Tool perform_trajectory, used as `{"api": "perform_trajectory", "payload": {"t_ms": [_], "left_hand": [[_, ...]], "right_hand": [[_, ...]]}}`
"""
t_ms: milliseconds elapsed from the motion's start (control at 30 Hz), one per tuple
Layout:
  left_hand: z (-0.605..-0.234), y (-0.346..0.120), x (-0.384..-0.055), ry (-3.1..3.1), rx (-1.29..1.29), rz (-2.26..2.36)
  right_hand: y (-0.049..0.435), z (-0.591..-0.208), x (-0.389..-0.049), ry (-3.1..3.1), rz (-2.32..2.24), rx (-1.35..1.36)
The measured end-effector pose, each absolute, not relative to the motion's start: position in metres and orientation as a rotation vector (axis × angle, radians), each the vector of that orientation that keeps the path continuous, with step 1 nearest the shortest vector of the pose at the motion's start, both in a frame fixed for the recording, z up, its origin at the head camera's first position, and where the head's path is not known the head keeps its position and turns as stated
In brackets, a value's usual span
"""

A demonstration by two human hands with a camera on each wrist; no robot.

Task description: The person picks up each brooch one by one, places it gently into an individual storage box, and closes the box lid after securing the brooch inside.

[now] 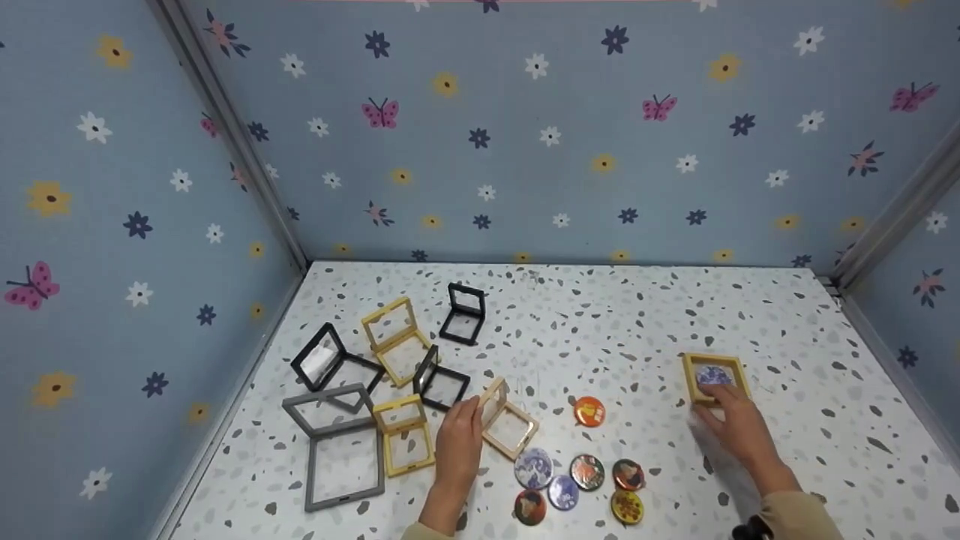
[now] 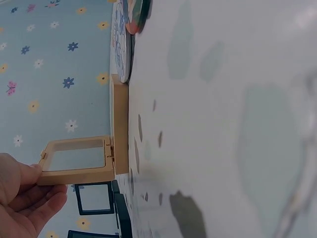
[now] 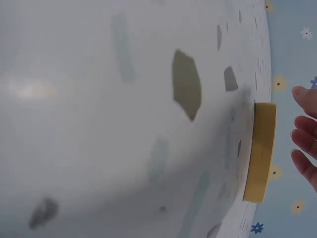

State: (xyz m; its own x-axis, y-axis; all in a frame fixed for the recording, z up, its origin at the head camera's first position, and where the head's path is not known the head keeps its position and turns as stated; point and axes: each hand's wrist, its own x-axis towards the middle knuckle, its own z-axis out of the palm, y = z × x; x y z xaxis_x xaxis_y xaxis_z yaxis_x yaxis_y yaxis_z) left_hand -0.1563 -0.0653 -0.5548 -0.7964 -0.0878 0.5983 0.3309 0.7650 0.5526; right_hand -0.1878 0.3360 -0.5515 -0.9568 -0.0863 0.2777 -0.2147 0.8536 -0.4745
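My left hand (image 1: 459,442) pinches the raised lid of a small beige hinged display frame (image 1: 517,433) between thumb and fingers. In the left wrist view the lid (image 2: 74,158) stands up from its base (image 2: 120,124), which lies on the table. My right hand (image 1: 739,427) is at the near side of a closed yellow frame (image 1: 739,367) with a blue-and-white piece inside. The right wrist view has its loosely spread fingers (image 3: 304,141) just above the yellow frame (image 3: 261,153), apart from it.
Several opened frames stand left of my left hand, including a large grey one (image 1: 345,501), yellow ones (image 1: 409,469) and black ones (image 1: 463,341). Round picture badges (image 1: 587,472) lie at the front middle, with an orange badge (image 1: 589,412) farther back. Flowered walls (image 1: 570,195) enclose the table.
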Motion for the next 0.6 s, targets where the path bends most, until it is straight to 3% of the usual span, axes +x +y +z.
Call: {"api": "perform_trajectory", "payload": {"t_ms": [600], "left_hand": [[-0.555, -0.065, -0.156, -2.333, -0.182, -0.874]], "right_hand": [[0.271, -0.546, -0.188, -2.707, 0.84, 0.387]]}}
